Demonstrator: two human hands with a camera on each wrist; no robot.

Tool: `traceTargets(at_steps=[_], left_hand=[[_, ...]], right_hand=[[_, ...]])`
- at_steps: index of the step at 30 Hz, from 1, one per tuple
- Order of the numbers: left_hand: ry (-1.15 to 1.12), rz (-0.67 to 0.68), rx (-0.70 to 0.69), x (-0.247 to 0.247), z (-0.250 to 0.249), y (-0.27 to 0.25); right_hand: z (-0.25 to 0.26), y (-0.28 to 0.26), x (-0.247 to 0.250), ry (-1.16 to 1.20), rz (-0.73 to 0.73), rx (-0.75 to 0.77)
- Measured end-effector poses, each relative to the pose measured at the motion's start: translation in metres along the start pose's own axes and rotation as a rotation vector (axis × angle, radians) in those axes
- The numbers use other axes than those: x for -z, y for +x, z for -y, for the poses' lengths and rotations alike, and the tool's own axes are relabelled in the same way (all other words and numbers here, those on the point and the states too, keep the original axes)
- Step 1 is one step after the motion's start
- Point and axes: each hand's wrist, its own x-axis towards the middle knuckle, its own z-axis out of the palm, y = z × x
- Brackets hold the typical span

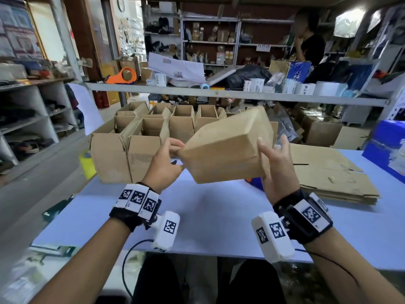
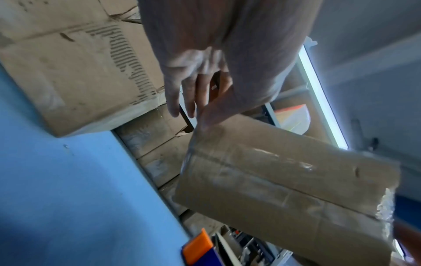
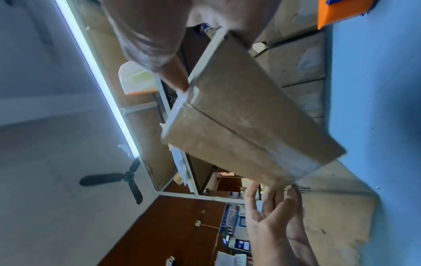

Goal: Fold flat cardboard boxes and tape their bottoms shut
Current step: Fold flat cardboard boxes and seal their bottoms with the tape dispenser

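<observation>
Taped box held in the air between both hands, above the table.

The right hand (image 1: 276, 163) grips the near end of the box (image 1: 228, 148), fingers wrapped on its side; the left hand (image 1: 166, 159) has relaxed fingers just touching the far corner. The taped seam faces down. To finish well, the person should probably turn it upright and set it squarely beside the 2 rows of finished boxes (image 1: 153, 128), off the flat cardboard stack (image 1: 328, 172).

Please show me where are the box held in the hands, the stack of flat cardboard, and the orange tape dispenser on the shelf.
held box (image 1: 225, 148): head view, middle of its broad upper face.
flat cardboard stack (image 1: 333, 176): head view, top sheet.
orange tape dispenser (image 1: 125, 76): head view, its orange body.
</observation>
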Motion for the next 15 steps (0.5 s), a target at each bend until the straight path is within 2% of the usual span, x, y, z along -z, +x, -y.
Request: traceTargets(at_steps=[3,6,8,9,11,13,15], left_hand=[[0.03,0.119,0.168,-0.011,0.011,-0.01],[-0.11,0.155,0.287,-0.021,0.015,-0.018],[-0.161,0.169,0.297,-0.022,0.014,-0.025],[-0.16,0.189,0.262,-0.021,0.014,-0.029],[-0.07,0.241,0.097,-0.015,0.011,-0.038],[0.124,0.295,-0.099,-0.009,0.007,-0.044],[0.372,0.292,-0.212,-0.006,0.005,-0.043]], right_hand=[[-0.017,-0.009,-0.001,0.004,0.082,0.07],[-0.051,-0.023,0.0,-0.172,0.265,0.004],[-0.074,-0.03,0.005,-0.3,0.381,-0.048],[-0.084,-0.033,0.008,-0.346,0.418,-0.068],[-0.098,-0.034,0.01,-0.424,0.453,-0.091],[-0.107,-0.03,0.006,-0.476,0.472,-0.101],[-0.11,-0.023,-0.004,-0.509,0.491,-0.099]])
